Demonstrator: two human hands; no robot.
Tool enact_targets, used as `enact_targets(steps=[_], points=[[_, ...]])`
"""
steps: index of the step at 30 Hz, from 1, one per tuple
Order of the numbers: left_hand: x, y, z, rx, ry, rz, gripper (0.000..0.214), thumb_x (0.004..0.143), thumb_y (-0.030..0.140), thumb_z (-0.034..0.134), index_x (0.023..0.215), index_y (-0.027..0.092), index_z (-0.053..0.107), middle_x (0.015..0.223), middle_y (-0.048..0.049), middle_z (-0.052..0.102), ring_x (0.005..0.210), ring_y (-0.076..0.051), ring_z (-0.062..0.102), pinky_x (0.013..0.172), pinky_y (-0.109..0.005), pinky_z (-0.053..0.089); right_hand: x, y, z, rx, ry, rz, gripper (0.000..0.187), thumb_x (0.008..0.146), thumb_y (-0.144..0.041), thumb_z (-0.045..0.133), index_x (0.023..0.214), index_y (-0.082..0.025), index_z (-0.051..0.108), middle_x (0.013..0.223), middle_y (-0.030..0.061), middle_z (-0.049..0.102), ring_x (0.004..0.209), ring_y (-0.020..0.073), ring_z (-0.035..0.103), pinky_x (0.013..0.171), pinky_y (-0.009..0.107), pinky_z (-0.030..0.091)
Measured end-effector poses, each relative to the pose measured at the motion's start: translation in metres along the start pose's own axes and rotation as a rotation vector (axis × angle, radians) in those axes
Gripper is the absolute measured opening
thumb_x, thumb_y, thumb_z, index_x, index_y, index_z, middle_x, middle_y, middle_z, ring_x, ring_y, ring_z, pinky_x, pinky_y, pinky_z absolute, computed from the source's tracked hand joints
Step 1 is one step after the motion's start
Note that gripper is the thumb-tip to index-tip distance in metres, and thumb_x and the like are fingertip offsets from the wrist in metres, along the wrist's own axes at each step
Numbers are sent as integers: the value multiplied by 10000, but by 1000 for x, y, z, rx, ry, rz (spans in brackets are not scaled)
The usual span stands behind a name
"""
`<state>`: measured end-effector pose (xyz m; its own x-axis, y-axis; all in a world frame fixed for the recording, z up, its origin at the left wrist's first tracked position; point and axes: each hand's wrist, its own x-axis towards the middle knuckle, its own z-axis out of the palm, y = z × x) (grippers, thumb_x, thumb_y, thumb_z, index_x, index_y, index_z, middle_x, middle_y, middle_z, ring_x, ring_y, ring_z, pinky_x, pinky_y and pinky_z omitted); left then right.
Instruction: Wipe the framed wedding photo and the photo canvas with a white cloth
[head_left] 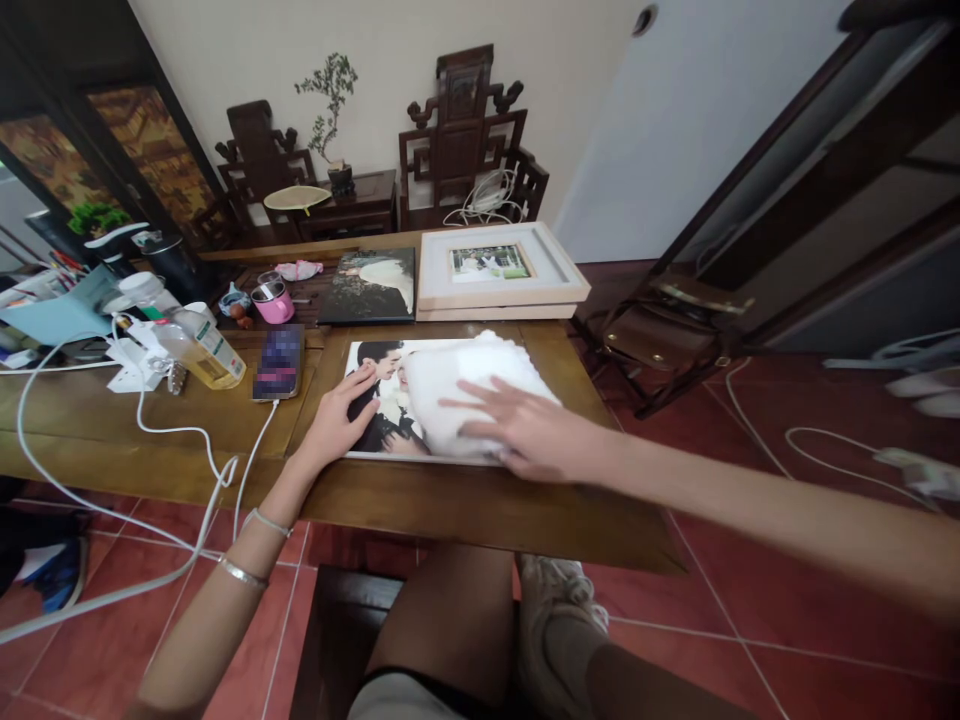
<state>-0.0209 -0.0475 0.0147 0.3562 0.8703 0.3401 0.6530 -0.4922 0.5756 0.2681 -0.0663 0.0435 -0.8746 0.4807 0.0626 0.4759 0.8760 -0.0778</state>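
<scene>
A large photo print (371,410) showing two people lies flat on the wooden table in front of me. My left hand (341,415) rests on its left edge, palm down with the fingers extended. A soft white cloth (442,370) with a fluffy edge covers the right part of the photo. My right hand (525,425) lies over this cloth, fingers spread and slightly blurred. The cloth is under the hand, and I see no fingers closed round it. What is beneath the cloth is hidden.
Behind the photo are a dark photo panel (371,285) and pale wooden frames (499,290). To the left lie a charging phone (277,362), a pink cup (273,300), a bottle of yellow liquid (202,350) and white cables (187,430). The table's front edge (480,510) is near my legs.
</scene>
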Motion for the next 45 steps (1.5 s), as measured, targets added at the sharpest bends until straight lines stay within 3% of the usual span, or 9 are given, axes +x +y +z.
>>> enact_targets(steps=[5,8,19,23,26,33,36,39,45], points=[[0,0,-1,-1,1,-2,425,890,348,524,1276,179,579,1406,-85,491,1326,-226,430,1135,-410,309,23,63,-9,11,-91,262,598,746,-14,421,1332,-118,472,1446,240,371,1345,362,321,1020,627,308],[0,-1,-1,-11,2,1,422,891,347,524,1275,183,580,1405,-81,492,1326,-225,429,1137,-410,308,23,73,-9,-46,-73,294,585,756,-25,415,1325,-140,484,1432,220,402,1313,364,378,1004,609,343],[0,1,0,-22,1,-24,423,892,364,524,1274,190,583,1409,-74,491,1332,-231,420,1140,-410,300,-23,-71,14,-38,36,46,528,640,-194,623,1167,-209,630,1443,156,419,1283,459,358,926,648,389],[0,1,0,-11,-1,-16,428,889,351,528,1275,173,580,1407,-85,491,1333,-228,419,1141,-404,298,-11,-86,6,16,-53,33,561,647,-234,664,1205,-232,606,1457,145,401,1288,455,353,928,631,394],[0,1,-1,0,0,-2,430,890,343,525,1280,169,575,1405,-90,491,1330,-225,424,1139,-408,302,9,-63,-5,-3,-80,56,539,707,-193,602,1244,-221,574,1460,136,401,1300,414,356,946,599,391],[0,0,-1,1,5,6,426,890,345,523,1278,179,578,1398,-89,500,1322,-223,436,1133,-409,316,44,41,-8,-84,-55,212,552,781,-82,415,1329,-113,473,1389,205,462,1358,382,273,954,613,360],[0,1,0,-2,10,1,418,888,348,526,1272,193,582,1397,-80,502,1320,-223,438,1133,-418,317,46,58,-5,-151,-73,258,566,780,-77,411,1345,-100,455,1397,214,447,1360,392,257,920,597,391],[0,1,0,-6,12,0,417,888,350,527,1270,192,584,1399,-79,500,1324,-224,433,1133,-421,315,41,42,-3,-195,-50,260,541,781,-106,435,1318,-116,494,1450,182,396,1352,406,261,927,591,390],[0,1,0,-8,7,5,430,891,349,524,1281,176,575,1404,-87,494,1328,-223,428,1139,-409,306,18,-43,-1,-169,-103,220,525,786,-204,528,1309,-157,535,1472,197,353,1298,460,335,953,617,358]])
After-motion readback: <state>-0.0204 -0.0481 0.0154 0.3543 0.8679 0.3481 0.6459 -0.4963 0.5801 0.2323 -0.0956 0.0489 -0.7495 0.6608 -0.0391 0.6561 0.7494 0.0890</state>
